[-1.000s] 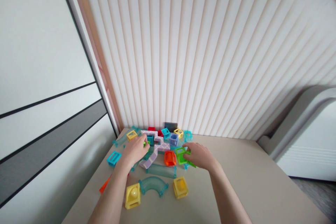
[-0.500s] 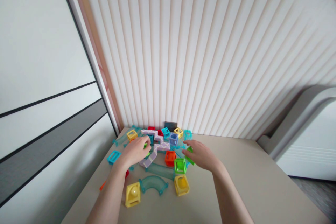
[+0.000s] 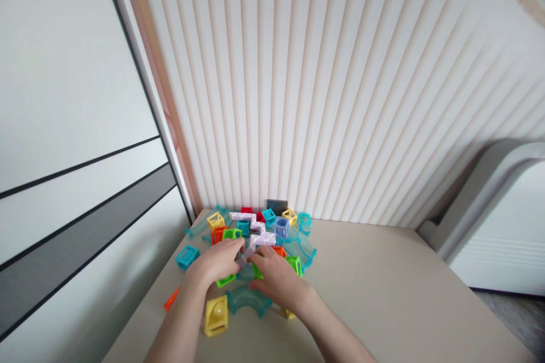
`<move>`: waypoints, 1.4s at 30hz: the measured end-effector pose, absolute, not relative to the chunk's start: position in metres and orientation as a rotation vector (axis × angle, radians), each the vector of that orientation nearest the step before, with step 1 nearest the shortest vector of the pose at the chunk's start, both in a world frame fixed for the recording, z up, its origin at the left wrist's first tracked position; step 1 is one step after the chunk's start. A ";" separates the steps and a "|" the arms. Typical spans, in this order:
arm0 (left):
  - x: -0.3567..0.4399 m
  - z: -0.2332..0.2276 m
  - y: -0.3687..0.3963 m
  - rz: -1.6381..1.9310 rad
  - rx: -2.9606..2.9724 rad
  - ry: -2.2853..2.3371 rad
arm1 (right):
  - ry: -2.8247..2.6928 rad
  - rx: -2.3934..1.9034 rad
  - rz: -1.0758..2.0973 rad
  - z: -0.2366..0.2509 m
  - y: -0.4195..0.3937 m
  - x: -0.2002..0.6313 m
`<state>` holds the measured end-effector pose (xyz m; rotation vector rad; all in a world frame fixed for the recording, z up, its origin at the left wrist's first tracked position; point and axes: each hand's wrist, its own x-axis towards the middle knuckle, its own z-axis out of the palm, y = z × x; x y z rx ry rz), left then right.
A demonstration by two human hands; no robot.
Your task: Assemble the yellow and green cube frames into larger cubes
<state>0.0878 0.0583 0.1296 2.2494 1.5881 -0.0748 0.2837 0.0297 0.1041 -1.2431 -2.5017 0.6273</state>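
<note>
The right hand (image 3: 279, 278) has swung to three o'clock of the left hand (image 3: 220, 262), seemingly pairing up, both half-curled, grips' hold unclear.

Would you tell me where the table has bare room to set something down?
The widest is the right of the table, between the ribbed wall and right forearm. A smaller patch lies nearer than the curved teal tube, between the domed yellow block and that forearm. Blocks and tubes crowd the left hand and right hand.
</note>
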 end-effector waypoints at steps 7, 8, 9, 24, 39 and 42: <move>0.094 0.130 0.052 0.008 2.292 1.662 | -2.471 -1.186 0.537 0.110 0.024 0.296; 0.095 0.131 0.048 0.032 2.304 1.675 | -2.454 -1.184 0.498 0.112 0.020 0.300; 0.094 0.132 0.042 0.071 2.325 1.688 | -2.442 -1.174 0.462 0.112 0.015 0.305; 0.007 0.008 -0.073 0.752 2.650 1.909 | -2.361 -1.233 0.096 0.029 -0.039 0.375; 0.019 0.006 -0.031 0.743 2.621 2.020 | -2.228 -1.297 0.156 0.021 -0.033 0.347; 0.016 0.002 -0.036 0.786 2.682 1.984 | -2.180 -1.240 0.152 0.018 -0.036 0.357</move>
